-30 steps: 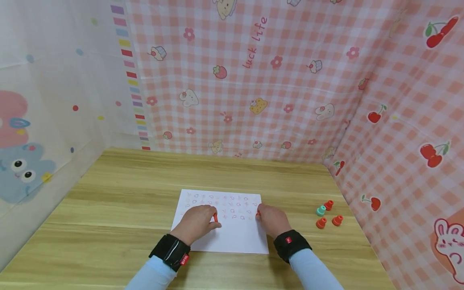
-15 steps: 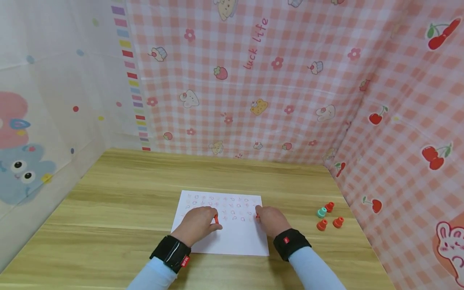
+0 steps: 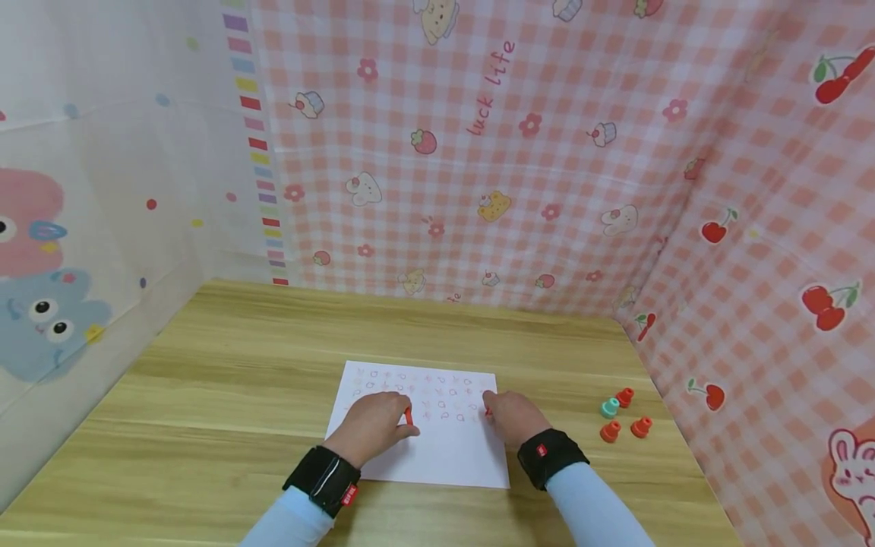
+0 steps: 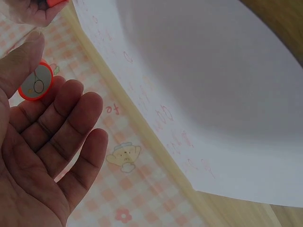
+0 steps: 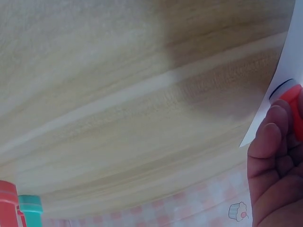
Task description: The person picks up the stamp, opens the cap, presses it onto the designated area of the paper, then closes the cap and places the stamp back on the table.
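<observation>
A white sheet of paper point(image 3: 437, 460) lies on the table, its far half printed with rows of small reddish marks. Over its left part, my left hand point(image 3: 372, 427) pinches a red stamp point(image 4: 38, 82) between thumb and fingers. That stamp's round face, with a small racket-like design, shows in the left wrist view, apart from the paper. At the sheet's right edge, my right hand point(image 3: 517, 418) grips another red stamp point(image 5: 289, 97). Its end is close to the paper; whether it touches, I cannot tell.
Right of the paper stand a teal stamp point(image 3: 611, 408) and red stamps, one at the back point(image 3: 625, 396), one in front point(image 3: 611, 431) and one to the right point(image 3: 641, 427). Patterned cloth point(image 3: 506, 175) hangs behind the wooden table point(image 3: 225, 403) and along its sides.
The head view has shifted slightly, so the scene sits a little lower and farther right. Both hands keep their stamps and stay in nearly the same places over the paper.
</observation>
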`<move>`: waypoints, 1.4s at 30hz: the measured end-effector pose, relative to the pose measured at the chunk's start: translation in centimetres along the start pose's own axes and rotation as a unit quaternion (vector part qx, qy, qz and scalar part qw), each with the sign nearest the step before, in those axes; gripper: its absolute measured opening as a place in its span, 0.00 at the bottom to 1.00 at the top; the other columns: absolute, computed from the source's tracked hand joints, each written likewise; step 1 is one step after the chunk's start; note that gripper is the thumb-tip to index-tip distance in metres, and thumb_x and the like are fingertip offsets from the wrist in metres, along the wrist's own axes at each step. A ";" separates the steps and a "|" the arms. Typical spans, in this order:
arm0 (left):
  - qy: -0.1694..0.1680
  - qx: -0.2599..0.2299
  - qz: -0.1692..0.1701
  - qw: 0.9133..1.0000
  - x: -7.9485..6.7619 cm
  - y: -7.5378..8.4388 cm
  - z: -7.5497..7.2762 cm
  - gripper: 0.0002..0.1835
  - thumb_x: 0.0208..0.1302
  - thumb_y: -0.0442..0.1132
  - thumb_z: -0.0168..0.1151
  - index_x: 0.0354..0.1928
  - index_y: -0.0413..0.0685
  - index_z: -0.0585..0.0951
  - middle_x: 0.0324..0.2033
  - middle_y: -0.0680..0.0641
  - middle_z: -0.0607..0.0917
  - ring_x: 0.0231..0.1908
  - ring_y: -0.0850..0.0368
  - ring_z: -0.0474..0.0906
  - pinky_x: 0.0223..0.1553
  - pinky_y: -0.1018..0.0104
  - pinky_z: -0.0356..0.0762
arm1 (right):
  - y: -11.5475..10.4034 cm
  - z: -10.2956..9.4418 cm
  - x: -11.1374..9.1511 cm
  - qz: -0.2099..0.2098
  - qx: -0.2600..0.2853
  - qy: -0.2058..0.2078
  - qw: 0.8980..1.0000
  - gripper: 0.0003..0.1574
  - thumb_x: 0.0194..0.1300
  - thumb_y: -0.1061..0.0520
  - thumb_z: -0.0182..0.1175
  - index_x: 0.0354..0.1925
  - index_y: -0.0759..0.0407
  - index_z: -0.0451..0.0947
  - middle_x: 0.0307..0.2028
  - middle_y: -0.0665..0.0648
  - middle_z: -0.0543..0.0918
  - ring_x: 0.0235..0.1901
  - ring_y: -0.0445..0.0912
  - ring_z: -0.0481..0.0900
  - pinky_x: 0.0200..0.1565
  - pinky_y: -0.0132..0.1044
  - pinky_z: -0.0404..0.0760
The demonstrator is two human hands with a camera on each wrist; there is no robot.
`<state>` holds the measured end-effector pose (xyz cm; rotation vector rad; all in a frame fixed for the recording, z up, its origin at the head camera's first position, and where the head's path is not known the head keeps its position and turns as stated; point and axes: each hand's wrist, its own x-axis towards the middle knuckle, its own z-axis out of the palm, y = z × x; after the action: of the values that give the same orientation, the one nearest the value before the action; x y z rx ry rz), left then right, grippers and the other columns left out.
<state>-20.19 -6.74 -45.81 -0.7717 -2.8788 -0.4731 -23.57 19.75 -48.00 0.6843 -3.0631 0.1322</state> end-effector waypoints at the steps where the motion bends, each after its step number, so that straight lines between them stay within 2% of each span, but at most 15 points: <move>1: 0.000 -0.001 -0.001 1.000 0.0 0.0 0.0 0.16 0.54 0.49 0.76 0.28 0.48 0.80 0.22 0.57 0.78 0.23 0.62 0.70 0.29 0.65 0.71 | 0.0 0.0 0.0 -0.002 -0.001 0.001 1.000 0.09 0.65 0.63 0.65 0.41 0.58 0.74 0.22 0.53 0.76 0.22 0.46 0.70 0.31 0.40 0.75; 6: -0.005 -0.004 -0.005 1.000 -0.1 0.0 0.0 0.16 0.54 0.49 0.76 0.29 0.47 0.81 0.22 0.57 0.78 0.23 0.62 0.70 0.29 0.65 0.71 | -0.1 0.0 -0.1 -0.022 -0.025 0.012 0.999 0.11 0.63 0.62 0.67 0.42 0.59 0.74 0.20 0.53 0.75 0.20 0.45 0.69 0.29 0.38 0.74; 9: -0.014 -0.007 -0.009 1.000 -0.1 0.0 0.0 0.16 0.54 0.49 0.76 0.30 0.47 0.81 0.21 0.57 0.77 0.23 0.62 0.69 0.29 0.66 0.71 | -0.1 -0.1 0.0 -0.025 -0.037 0.001 0.999 0.12 0.63 0.61 0.68 0.42 0.58 0.74 0.21 0.53 0.76 0.20 0.45 0.69 0.29 0.37 0.74; 14: -0.014 -0.006 -0.013 1.000 -0.1 0.0 0.2 0.16 0.53 0.49 0.76 0.31 0.47 0.82 0.21 0.57 0.76 0.23 0.62 0.69 0.28 0.66 0.70 | -0.2 -0.2 0.1 -0.010 -0.027 -0.018 0.999 0.12 0.63 0.60 0.68 0.43 0.57 0.75 0.23 0.53 0.77 0.22 0.46 0.70 0.32 0.38 0.75; 22: -0.012 -0.006 -0.004 1.000 -0.1 0.2 0.5 0.16 0.53 0.49 0.76 0.27 0.49 0.79 0.21 0.58 0.76 0.23 0.62 0.68 0.28 0.66 0.69 | -0.6 0.3 -0.5 0.011 -0.012 -0.003 1.000 0.11 0.67 0.62 0.64 0.47 0.60 0.75 0.24 0.53 0.76 0.23 0.46 0.70 0.31 0.37 0.74; 27: -0.006 -0.005 0.004 1.000 0.0 0.3 0.6 0.16 0.53 0.49 0.77 0.26 0.50 0.78 0.21 0.58 0.76 0.23 0.63 0.69 0.28 0.66 0.70 | -0.8 0.1 -0.4 0.002 -0.032 0.008 0.999 0.09 0.67 0.64 0.62 0.44 0.63 0.75 0.22 0.55 0.77 0.21 0.46 0.70 0.31 0.40 0.76; 34: -0.002 -0.003 0.006 1.000 0.0 0.3 0.4 0.16 0.52 0.48 0.77 0.25 0.51 0.78 0.20 0.59 0.75 0.22 0.63 0.69 0.27 0.67 0.69 | 0.0 0.3 -0.5 -0.006 -0.011 0.015 1.000 0.10 0.65 0.64 0.65 0.40 0.61 0.73 0.21 0.54 0.76 0.20 0.46 0.70 0.29 0.39 0.74; 42: -0.007 -0.003 -0.001 1.000 0.0 0.3 0.2 0.16 0.52 0.48 0.78 0.26 0.50 0.78 0.20 0.58 0.75 0.22 0.63 0.68 0.27 0.66 0.68 | 0.0 0.4 -0.3 -0.013 0.002 0.016 1.000 0.10 0.65 0.63 0.65 0.41 0.60 0.73 0.21 0.52 0.75 0.20 0.45 0.68 0.28 0.38 0.72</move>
<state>-20.01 -6.44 -45.88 -0.7774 -2.8931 -0.4784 -23.28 19.89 -48.37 0.7133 -3.0234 0.1475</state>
